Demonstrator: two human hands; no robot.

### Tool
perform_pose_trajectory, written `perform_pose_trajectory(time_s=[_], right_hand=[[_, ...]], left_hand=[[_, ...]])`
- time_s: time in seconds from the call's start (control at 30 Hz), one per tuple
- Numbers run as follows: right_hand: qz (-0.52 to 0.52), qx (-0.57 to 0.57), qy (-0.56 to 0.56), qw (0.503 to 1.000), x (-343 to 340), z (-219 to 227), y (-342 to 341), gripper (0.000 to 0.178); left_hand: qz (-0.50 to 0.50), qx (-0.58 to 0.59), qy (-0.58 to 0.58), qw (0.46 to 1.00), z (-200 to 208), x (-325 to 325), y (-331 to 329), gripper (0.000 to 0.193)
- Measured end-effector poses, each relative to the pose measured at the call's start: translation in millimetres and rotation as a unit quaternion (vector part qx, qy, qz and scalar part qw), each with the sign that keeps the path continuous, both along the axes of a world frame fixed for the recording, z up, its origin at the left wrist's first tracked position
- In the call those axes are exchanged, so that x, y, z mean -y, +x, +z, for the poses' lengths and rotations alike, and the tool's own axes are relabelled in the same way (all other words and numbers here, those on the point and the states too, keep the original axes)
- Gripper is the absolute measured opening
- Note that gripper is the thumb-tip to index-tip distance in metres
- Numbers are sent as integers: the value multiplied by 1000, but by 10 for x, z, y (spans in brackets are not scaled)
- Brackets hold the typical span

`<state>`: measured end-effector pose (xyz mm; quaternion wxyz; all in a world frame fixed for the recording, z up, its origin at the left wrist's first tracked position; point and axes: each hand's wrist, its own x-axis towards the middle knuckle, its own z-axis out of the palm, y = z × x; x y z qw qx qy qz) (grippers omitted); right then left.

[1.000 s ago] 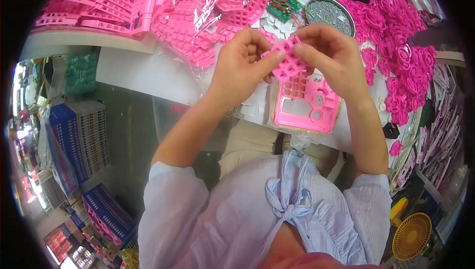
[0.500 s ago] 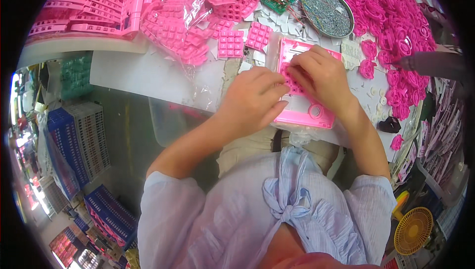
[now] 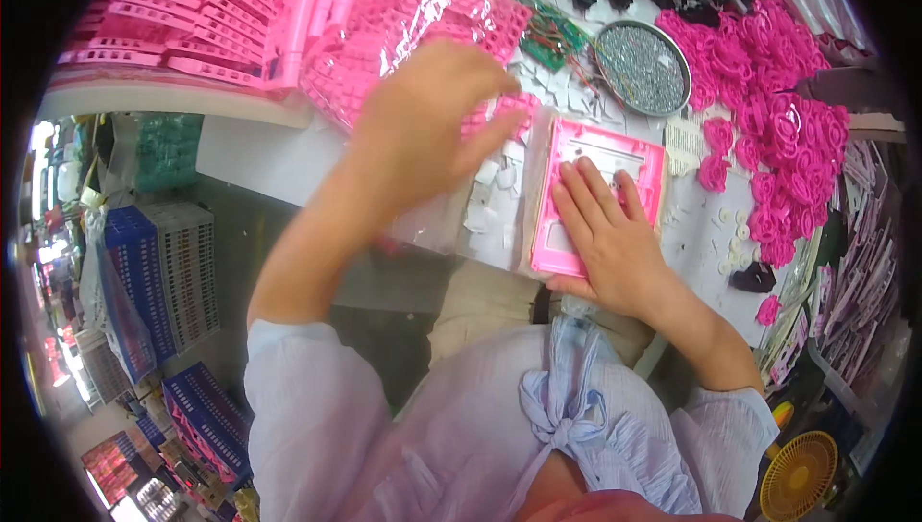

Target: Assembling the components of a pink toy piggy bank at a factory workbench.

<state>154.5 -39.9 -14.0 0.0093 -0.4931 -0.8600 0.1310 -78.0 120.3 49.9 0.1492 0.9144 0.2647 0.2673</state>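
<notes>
Right hand [image 3: 607, 239] is lying spread on the case [image 3: 552, 259].
Left hand [image 3: 437, 119], now off the case, is parting thumb and fingers at keypads [image 3: 492, 116]; beyond the right hand, a slip [image 3: 683, 145] is bearing unreadable print.

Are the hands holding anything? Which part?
The right hand rests on the pink case, thumb at its near edge, not clearly gripping. I can't tell about the blurred left hand.

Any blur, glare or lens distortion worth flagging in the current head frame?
Head view: left hand looks motion-smeared, right hand crisper; white glare streaks the clear plastic bag; fisheye bowing shows along the pale ledge, with the picture's corners black.
</notes>
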Motion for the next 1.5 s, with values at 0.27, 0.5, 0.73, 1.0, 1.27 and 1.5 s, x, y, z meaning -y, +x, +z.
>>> perform_pose_trajectory(time_s=[0.27,0.5,0.73,1.0,1.27,1.5], right_hand=[[3,-18,10,1000,-8,-18,-39,106],[-13,-38,4,999,30,-21,15,106],[8,-217,66,974,-87,31,199,70],[-254,-456,315,792,-1748,400,498,35],[-288,-700,159,634,-2458,495,559,23],[-271,-848,59,451,-2410,359,454,31]], left_hand=[[-5,-254,20,967,-233,-1513,981,21],[-104,-464,70,877,-417,-1410,1545,28],[-139,-137,-118,974,-41,-1679,986,22],[-56,267,-247,930,346,-1987,971,13],[211,245,-27,946,774,-1545,631,35],[219,148,-242,934,-171,-1557,557,50]])
